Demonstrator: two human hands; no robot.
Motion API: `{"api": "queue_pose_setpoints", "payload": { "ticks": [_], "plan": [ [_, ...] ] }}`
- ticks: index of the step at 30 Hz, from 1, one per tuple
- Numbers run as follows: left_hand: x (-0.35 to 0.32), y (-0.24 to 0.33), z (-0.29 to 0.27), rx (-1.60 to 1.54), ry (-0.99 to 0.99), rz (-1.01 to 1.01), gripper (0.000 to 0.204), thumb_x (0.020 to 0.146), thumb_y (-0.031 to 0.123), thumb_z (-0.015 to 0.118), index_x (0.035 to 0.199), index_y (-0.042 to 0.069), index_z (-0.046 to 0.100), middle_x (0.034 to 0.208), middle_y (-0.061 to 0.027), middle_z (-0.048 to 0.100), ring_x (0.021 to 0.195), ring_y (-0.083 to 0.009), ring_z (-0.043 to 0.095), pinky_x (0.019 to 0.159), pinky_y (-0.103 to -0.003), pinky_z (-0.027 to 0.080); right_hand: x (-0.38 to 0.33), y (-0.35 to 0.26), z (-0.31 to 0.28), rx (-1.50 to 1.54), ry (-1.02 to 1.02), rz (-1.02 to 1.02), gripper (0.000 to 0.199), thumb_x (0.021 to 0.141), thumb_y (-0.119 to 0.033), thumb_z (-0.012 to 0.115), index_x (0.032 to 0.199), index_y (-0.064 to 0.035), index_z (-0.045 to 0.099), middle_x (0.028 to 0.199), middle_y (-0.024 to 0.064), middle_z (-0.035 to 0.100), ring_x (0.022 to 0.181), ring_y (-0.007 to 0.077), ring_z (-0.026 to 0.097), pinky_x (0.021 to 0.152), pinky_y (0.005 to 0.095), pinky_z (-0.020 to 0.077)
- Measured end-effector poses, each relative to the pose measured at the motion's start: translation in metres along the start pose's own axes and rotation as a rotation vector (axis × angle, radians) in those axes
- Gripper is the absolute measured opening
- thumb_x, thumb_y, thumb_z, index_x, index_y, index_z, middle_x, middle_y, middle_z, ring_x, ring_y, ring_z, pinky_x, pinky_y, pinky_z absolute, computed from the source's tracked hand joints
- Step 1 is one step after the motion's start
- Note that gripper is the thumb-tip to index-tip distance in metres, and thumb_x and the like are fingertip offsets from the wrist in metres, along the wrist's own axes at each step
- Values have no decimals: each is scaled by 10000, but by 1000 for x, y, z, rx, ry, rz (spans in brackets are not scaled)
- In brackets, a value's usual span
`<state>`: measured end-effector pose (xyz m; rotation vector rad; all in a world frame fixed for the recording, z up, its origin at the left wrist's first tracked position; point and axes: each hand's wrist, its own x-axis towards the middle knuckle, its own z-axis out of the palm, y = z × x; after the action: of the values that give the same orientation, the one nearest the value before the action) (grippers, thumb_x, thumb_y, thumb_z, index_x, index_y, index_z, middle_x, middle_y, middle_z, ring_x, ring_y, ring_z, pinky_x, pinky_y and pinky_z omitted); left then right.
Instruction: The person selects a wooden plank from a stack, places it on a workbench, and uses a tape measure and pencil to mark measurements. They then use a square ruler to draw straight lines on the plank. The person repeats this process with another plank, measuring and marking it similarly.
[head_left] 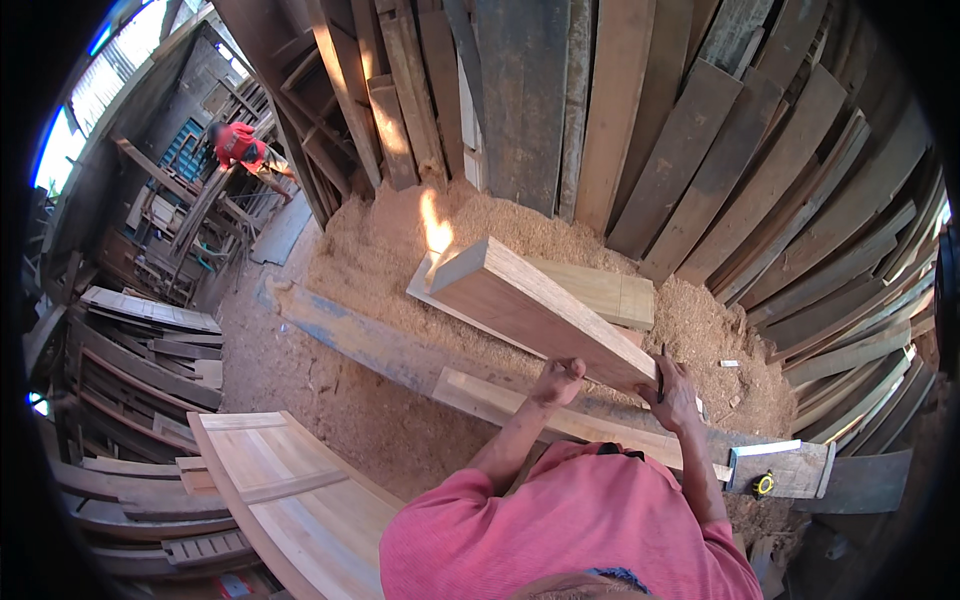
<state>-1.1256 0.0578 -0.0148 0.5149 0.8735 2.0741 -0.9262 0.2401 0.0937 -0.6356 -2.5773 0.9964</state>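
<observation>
A thick, pale brown wooden board stands on its edge, slanting from the far left to its near end at my right hand. My left hand is closed against the board's lower edge, its thumb showing and its other fingers partly hidden. My right hand is at the board's near end, with a thin dark pencil-like stick in its closed fingers. Beneath and behind the board lie other flat boards. A narrow pale strip of wood runs along a long worn plank close to my forearms.
Sawdust and shavings cover the floor. Tall planks lean along the far and right sides. A yellow tape measure lies at right beside a blue-edged square. A panelled door lies near left. Another person in red bends far left.
</observation>
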Motion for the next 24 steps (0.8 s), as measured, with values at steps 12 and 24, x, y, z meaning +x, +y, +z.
{"api": "queue_pose_setpoints", "payload": {
  "ticks": [12,24],
  "plan": [
    [8,40,68,-168,-4,70,690,799,431,904,1320,143,554,1267,-9,608,1233,-225,564,1062,-442,461,-1,-6,0,21,-35,66,463,756,-287,869,1028,-9,617,890,205,638,887,426,596,829,513,465],
    [57,76,97,-255,-350,206,382,1034,462,592,951,89,600,811,-81,613,856,-232,614,858,-357,492,-15,-25,18,-31,64,-38,609,675,-216,917,1105,-34,527,1049,186,565,1008,406,556,889,495,466]
  ]
}}
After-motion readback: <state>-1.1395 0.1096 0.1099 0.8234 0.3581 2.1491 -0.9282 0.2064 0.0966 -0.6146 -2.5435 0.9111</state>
